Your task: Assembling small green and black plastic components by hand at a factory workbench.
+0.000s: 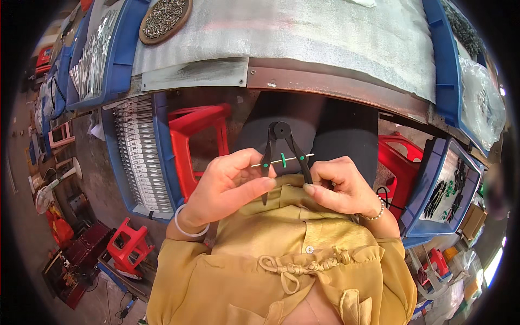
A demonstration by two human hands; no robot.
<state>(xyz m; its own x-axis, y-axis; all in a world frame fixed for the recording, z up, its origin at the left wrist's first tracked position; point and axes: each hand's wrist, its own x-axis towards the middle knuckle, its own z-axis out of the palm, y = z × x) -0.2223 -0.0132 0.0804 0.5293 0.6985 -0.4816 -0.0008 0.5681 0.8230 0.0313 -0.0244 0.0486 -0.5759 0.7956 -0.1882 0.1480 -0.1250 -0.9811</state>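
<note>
A black bow compass (281, 130) is held over my lap, its round hinge at the top and its two legs spread apart. Through both legs runs a thin metal rod with a green adjusting wheel (283, 160) near its middle and green pivots at the legs. My left hand (233, 181) is closed on the left leg, thumb and forefinger pinching it beside the rod's end. With thumb and bent fingers, my right hand (344, 187) grips the lower right leg, whose tip is partly hidden.
Ahead is a grey-covered workbench (303, 38) with a round dish of small metal parts (165, 19). Blue bins with metal parts (142, 157) stand at the left. Another blue bin (420, 216) at the right holds black and green parts. Red stools (197, 130) stand beside my legs.
</note>
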